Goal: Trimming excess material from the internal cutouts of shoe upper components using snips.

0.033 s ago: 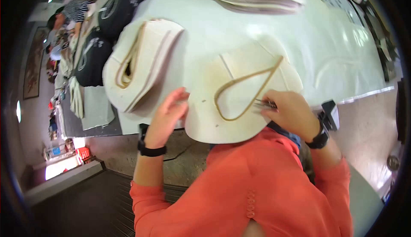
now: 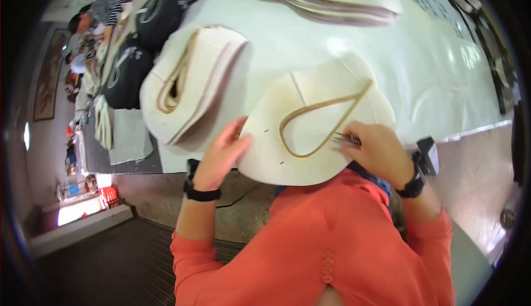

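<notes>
A cream fabric piece, flat and rounded like a bib (image 2: 315,93), hangs partly over the table's near edge. Tan binding rims its teardrop-shaped opening, and two small dark marks show on its left part. My left hand (image 2: 223,150) pinches the piece's left edge, thumb on top and fingers partly hidden beneath. On the right, my right hand (image 2: 379,150) is closed around small metal thread snips (image 2: 347,138), whose pointed tips lie over the piece beside the binding. How much of that hand rests on the fabric I cannot tell.
To the left lies a stack of similar cream pieces (image 2: 207,79), with another stack (image 2: 332,4) at the far side. Dark drawstring bags (image 2: 130,76) and a grey cloth (image 2: 130,137) sit beyond the left stack. Another person (image 2: 105,13) is at the far left.
My left hand has come in from beside the piece and taken hold of its left edge. My right hand keeps the snips. The view has shifted slightly.
</notes>
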Available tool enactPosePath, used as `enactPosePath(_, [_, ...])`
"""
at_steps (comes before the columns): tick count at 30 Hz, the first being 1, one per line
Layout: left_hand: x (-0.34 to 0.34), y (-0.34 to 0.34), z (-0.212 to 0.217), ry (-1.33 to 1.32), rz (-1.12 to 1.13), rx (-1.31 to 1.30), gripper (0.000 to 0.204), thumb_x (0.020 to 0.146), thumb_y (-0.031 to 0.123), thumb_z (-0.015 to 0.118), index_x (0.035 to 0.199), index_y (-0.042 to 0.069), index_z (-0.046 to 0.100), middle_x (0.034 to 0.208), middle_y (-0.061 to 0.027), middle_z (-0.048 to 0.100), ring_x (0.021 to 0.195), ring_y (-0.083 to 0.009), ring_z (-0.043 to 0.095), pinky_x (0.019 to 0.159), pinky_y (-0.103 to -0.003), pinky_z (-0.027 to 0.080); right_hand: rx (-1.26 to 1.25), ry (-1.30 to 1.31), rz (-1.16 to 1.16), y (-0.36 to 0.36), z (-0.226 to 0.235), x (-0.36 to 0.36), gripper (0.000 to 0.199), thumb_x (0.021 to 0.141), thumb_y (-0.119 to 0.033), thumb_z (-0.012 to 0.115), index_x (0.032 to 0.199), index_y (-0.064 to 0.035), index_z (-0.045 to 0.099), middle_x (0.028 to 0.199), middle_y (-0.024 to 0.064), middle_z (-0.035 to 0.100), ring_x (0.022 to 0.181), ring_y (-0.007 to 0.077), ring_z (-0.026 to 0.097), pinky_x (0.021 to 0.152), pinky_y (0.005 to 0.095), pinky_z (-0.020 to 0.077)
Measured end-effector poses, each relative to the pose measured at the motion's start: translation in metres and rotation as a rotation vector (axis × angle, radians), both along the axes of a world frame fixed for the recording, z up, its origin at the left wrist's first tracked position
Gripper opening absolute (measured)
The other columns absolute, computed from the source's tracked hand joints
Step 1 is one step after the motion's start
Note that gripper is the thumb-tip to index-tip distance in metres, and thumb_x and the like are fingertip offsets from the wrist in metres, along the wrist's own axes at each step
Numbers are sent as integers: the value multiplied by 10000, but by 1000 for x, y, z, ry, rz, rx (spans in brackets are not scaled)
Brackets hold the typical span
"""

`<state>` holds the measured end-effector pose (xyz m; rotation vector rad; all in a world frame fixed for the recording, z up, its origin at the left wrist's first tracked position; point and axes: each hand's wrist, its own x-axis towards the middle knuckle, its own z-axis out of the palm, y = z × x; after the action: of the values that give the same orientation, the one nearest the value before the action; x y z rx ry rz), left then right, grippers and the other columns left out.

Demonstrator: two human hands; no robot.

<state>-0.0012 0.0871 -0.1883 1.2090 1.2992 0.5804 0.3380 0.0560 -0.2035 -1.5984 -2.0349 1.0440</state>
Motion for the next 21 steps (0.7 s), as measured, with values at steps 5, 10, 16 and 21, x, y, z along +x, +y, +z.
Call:
enactPosePath(5, [-1,15,23,13,-107,75,455,995,116,655,1404,-35,525,1242,-39,654,1098,-93,611,952,-270,494,109,147,-151,-1,-9,-23,223,876,-160,741,1027,-21,654,862,183,707,804,374,691,694,430,539])
enactPosePath(10, [-24,50,78,85,122,558,453,987,78,667,1405,-40,538,1227,-45,666,1039,-93,632,911,-264,524,229,297,-232,-1,-22,-24,194,894,-73,725,1065,-4,664,885,176,711,774,308,712,708,347,551])
enactPosePath(16, [-100,54,100,162,399,731,437,1001,98,639,1411,-18,542,1296,-69,648,1165,-123,601,1018,-292,466,146,313,-266,-1,-24,-23,153,882,-56,721,1010,12,674,857,163,708,740,262,701,688,325,540])
enactPosePath(21, [-142,36,66,758,743,724,398,1001,108,626,1394,54,593,1366,-98,631,1244,-212,586,1073,-344,434,146,301,-273,-1,-29,-23,131,875,-46,722,981,16,675,824,155,705,709,253,696,672,319,536])
